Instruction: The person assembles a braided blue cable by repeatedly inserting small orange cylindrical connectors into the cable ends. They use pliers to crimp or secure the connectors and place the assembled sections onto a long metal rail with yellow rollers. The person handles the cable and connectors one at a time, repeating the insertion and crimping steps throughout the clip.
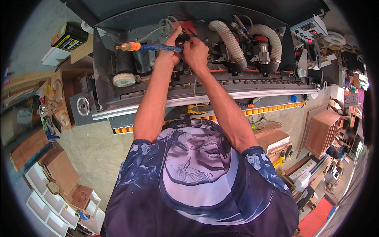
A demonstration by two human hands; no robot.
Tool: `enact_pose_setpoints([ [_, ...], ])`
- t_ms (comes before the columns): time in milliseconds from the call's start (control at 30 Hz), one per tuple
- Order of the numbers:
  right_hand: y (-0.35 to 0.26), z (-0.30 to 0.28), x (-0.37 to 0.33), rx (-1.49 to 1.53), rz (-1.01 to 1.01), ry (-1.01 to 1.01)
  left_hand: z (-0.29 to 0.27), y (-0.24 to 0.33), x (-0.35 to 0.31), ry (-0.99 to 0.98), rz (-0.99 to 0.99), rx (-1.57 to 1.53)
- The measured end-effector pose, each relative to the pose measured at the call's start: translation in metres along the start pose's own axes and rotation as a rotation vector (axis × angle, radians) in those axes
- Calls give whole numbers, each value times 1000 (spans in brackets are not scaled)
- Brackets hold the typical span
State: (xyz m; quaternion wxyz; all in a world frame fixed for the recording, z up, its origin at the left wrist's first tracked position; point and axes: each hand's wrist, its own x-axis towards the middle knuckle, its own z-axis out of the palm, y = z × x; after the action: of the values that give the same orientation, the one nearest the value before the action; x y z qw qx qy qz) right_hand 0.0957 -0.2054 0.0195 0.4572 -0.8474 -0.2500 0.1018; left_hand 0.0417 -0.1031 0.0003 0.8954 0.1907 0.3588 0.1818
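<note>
Head cam: your L hand (170, 55) & R hand (196, 51) are close together at the R end of the blue segmented hose (152, 47), inside the open machine (98, 67); take that hose as ref. It lies roughly level, w/ an orange fitting (134, 46) & copper-colored tip at its L end, and its blue length crosses in front of your L hand. L hand: a digit points up past the hose, rest partly hidden, can't tell if it's pinching anything. R hand: fingers curled in at the hose's R end, can't tell what they grip. Just above the hose's R end: clear tubing (167, 24) & a red piece (184, 27). Below its L end: round buffing wheel (124, 80). R of hose: two white ribbed ducts (229, 41), then, far R, a control box (309, 31). Well below hose: silver rail (237, 94), yellow-handled tool (196, 108), and a strip of orange rollers (272, 110). Down-L of hose: handwheel (83, 106). Up-L of it: blk/yellow box (70, 36). Farther down-L, on the floor side: white shelving units (43, 193).
</note>
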Motion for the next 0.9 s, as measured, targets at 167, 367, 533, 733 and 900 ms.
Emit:
enact_pose_setpoints([
  [167, 1, 2, 1, -13, 11, -5, 1, 2, -2, -3, -29, -51],
  [367, 4, 1, 2, -19, 27, -19, -1, 2, -3, -7, -16, -7],
  [533, 15, -7, 4, 36, 54, -116, -7, -1, 11, 49, -87, 32],
  [733, 1, -66, -22, 496, 446, -504, 10, 12, 3, 159, -109, 80],
  [900, 6, -111, -54, 647, 477, -570, 11, 21, 1, 132, -135, 61],
])
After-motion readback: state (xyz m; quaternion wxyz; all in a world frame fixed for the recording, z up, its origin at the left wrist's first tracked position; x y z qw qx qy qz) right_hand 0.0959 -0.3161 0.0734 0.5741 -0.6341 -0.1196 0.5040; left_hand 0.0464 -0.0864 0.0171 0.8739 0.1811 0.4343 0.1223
